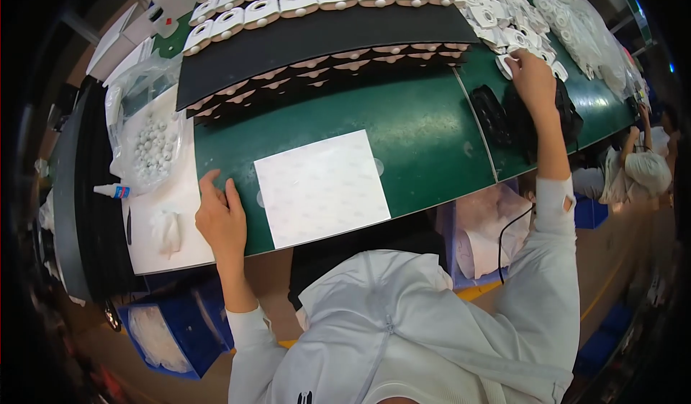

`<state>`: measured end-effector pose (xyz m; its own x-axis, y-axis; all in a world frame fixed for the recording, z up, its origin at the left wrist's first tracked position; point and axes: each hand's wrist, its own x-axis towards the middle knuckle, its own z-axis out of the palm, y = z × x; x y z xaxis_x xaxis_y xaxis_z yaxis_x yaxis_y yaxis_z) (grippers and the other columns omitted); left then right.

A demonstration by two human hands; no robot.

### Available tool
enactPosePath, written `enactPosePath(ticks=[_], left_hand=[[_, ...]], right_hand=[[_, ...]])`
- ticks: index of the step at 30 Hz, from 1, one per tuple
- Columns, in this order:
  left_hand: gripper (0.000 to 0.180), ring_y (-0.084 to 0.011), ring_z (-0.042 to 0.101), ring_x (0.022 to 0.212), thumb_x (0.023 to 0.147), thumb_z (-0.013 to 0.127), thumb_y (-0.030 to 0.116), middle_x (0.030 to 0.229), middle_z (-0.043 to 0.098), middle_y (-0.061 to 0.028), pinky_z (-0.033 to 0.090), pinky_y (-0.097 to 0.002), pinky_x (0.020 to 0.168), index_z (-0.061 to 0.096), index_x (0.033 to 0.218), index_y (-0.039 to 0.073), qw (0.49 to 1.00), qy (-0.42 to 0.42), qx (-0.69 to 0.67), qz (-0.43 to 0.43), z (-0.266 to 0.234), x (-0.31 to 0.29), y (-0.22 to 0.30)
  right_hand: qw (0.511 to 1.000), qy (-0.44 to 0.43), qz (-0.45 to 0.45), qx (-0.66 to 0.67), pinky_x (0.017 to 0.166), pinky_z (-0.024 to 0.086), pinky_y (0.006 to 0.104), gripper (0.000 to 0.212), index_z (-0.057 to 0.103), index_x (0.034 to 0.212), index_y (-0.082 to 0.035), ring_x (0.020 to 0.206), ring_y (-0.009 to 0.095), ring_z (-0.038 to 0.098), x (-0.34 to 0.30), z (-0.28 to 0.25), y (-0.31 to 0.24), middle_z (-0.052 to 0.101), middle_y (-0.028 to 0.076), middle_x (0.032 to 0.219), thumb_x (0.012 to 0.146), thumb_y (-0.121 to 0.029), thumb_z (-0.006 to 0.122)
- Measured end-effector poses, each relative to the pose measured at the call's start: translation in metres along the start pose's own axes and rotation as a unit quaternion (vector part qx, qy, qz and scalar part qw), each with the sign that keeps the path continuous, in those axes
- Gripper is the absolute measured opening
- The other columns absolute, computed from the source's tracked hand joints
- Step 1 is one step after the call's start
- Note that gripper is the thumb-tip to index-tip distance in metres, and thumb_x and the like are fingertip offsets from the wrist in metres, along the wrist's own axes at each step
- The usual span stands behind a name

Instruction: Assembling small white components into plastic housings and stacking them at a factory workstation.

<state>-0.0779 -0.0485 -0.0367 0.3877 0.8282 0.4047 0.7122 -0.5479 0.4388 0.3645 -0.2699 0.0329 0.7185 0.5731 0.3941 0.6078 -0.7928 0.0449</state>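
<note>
My right hand (534,82) reaches to the front edge of a heap of white plastic parts (497,12). Its thumb and fingers pinch a white plastic part (502,66) with a curved outline. At the table's left front, my left hand (222,217) rests with thumb and forefinger apart and nothing in it. Between the hands, a white paper sheet (322,188) lies flat on the green table (425,141). Behind it, stacked black boards (324,48) carry rows of white parts with round holes (299,1), each with a small white ball at its front.
At left, a clear bag of white balls (152,148), a small glue bottle (112,190) and a crumpled white tissue (166,231) lie on a white board. A black bag (568,116) sits below my right wrist. Blue bins (173,328) stand beneath the table; another person (640,170) sits far right.
</note>
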Motion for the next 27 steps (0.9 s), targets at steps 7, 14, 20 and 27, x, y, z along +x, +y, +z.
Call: enactPosePath(ticks=[7, 14, 20, 27], left_hand=[[0.017, -0.0240, 0.047, 0.044, 0.083, 0.056, 0.012, 0.051, 0.045, -0.0073, 0.035, -0.0345, 0.045, 0.054, 0.100, 0.006, 1.000, 0.007, -0.010, 0.000, -0.003, -0.003, -0.004], [0.016, -0.0219, 0.046, 0.045, 0.082, 0.057, 0.012, 0.051, 0.044, -0.0068, 0.035, -0.0339, 0.044, 0.053, 0.097, 0.006, 0.997, 0.007, -0.072, -0.002, -0.005, 0.001, -0.012], [0.026, -0.0082, 0.033, 0.050, 0.079, 0.052, 0.006, 0.071, 0.041, 0.0001, 0.023, -0.0176, 0.043, 0.044, 0.104, 0.004, 0.721, -0.183, -0.620, -0.248, -0.022, 0.018, -0.017], [0.021, -0.0081, 0.035, 0.056, 0.080, 0.042, -0.003, 0.077, 0.038, -0.0036, 0.025, -0.0182, 0.043, 0.042, 0.100, 0.005, 0.456, -0.251, -0.815, -0.257, -0.009, 0.017, -0.010]], right_hand=[[0.971, -0.179, 0.101, -0.120, 0.076, 0.047, 0.0439, 0.075, 0.056, 0.102, 0.000, 0.094, 0.036, 0.060, 0.049, 0.053, 0.037, 0.061, 0.022, 0.101, 0.072, -0.068, 0.050], [0.984, -0.167, 0.070, -0.002, 0.078, 0.045, 0.0401, 0.085, 0.055, 0.099, 0.010, 0.093, 0.036, 0.059, 0.062, 0.068, 0.063, 0.059, 0.028, 0.098, 0.059, -0.064, 0.067], [0.978, -0.145, -0.014, 0.149, 0.050, 0.039, 0.0364, 0.043, 0.059, 0.064, 0.005, 0.053, 0.018, 0.053, 0.098, 0.112, 0.138, 0.054, 0.010, 0.054, 0.071, -0.037, 0.067], [0.936, 0.078, -0.054, 0.338, 0.060, 0.037, 0.0248, 0.022, 0.060, 0.096, 0.002, 0.065, 0.009, 0.044, 0.018, -0.015, -0.007, 0.057, 0.004, 0.077, 0.089, -0.017, 0.052]])
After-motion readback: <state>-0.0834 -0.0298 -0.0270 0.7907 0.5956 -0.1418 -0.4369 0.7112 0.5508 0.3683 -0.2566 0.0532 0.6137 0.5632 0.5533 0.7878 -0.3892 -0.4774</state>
